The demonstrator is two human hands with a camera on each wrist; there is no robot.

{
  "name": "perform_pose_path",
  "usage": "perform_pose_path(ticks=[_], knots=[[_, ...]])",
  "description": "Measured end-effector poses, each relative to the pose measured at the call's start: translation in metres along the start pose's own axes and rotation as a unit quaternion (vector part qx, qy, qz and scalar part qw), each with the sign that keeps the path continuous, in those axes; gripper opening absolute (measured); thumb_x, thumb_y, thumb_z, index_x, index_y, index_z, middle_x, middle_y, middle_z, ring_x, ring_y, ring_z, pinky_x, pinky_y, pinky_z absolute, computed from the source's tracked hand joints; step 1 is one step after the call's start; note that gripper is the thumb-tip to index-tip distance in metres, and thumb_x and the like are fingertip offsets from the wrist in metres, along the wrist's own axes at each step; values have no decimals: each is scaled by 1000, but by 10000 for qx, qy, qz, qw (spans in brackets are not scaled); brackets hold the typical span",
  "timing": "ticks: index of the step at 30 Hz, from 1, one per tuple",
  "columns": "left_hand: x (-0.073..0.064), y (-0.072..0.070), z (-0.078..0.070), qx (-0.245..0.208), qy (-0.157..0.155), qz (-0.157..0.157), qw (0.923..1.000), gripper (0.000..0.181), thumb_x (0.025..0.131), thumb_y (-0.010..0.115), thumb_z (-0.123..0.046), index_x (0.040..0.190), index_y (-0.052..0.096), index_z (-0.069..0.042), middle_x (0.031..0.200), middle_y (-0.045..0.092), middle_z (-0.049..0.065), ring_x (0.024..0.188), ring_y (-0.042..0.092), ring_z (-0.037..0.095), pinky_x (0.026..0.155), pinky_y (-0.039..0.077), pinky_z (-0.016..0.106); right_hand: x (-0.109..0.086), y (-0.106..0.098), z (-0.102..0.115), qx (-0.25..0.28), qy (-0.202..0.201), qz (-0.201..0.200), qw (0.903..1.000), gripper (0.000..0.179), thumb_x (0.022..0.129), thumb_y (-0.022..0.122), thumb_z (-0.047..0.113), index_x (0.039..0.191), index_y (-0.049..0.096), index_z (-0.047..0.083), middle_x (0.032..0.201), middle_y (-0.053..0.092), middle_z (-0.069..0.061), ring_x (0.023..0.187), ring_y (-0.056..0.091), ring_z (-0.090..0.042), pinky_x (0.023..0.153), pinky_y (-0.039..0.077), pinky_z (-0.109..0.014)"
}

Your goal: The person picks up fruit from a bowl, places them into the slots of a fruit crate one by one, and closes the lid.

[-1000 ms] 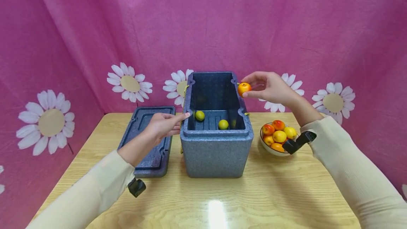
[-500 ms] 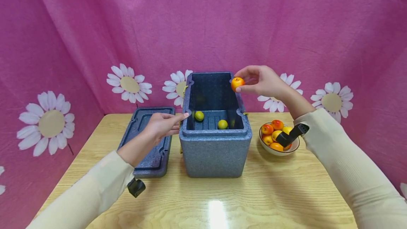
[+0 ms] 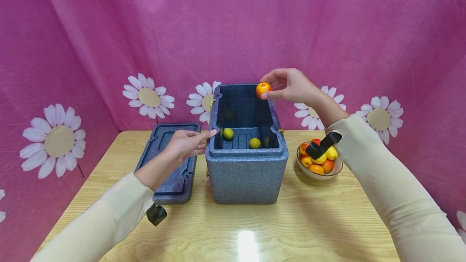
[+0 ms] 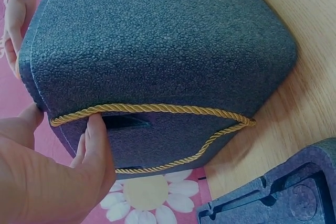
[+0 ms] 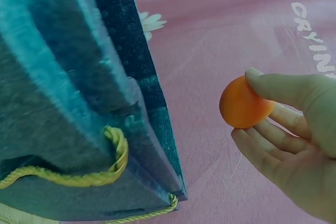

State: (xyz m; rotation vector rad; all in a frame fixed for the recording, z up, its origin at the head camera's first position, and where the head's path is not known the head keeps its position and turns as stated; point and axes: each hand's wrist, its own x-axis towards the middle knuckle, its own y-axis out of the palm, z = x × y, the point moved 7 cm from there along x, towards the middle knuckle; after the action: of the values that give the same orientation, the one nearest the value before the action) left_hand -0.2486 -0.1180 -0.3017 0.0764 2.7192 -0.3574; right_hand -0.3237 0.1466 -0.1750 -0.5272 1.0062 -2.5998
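Observation:
A small orange-red apple [image 3: 263,90] is pinched between the thumb and fingertips of my right hand [image 3: 287,85], raised at the far right edge of the deep grey foam box [image 3: 247,179]. In the right wrist view the apple [image 5: 243,103] appears apart from the box wall [image 5: 121,72]. My left hand [image 3: 189,144] touches the box's left side, its fingers nearly straight and its thumb at the rim. The left wrist view shows those fingertips by the yellow rope handle [image 4: 173,108]. Two yellow-green round fruits [image 3: 228,134] lie on the box floor.
Right of the box stands a bowl [image 3: 318,176] with several red, orange and yellow fruits. The grey lid [image 3: 171,161] lies on the wooden table [image 3: 309,225] at the left. A pink curtain [image 3: 236,27] with daisies hangs behind.
My right hand has moved left and upward with the apple, from beside the box's right rim to its far right corner. The left hand has stayed at the rim.

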Motion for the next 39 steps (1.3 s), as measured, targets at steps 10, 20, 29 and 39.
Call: perform_pose_path(ticks=[10,20,29,39], knots=[[1,-2,2,-12,22,-5,10000,74,84,70,-48,136,48,0,136,55,18,122,61,25,103,50,36,24,7,13,9,-244,103,9996,37,84,72,9,120,64,3,114,69,-17,94,68,-15,78,55,-11],[-2,-1,-1,17,84,-78,9999,72,83,71,-49,134,51,-2,134,57,16,119,63,25,102,51,37,43,22,26,65,-353,218,9991,36,84,73,11,118,65,2,113,70,-18,95,68,-16,79,55,-13],[-3,2,-2,-6,65,-159,9999,70,81,72,-49,130,53,-3,132,58,15,118,64,24,102,51,37,52,33,25,1,-131,371,9992,35,85,72,13,119,65,3,115,69,-17,101,67,-23,83,56,-17],[-6,3,-3,87,23,-254,9996,71,81,72,-51,130,54,-4,132,59,14,118,64,24,106,48,39,62,47,16,176,126,507,9985,34,88,69,13,120,63,3,118,68,-18,106,67,-26,97,55,-34]])
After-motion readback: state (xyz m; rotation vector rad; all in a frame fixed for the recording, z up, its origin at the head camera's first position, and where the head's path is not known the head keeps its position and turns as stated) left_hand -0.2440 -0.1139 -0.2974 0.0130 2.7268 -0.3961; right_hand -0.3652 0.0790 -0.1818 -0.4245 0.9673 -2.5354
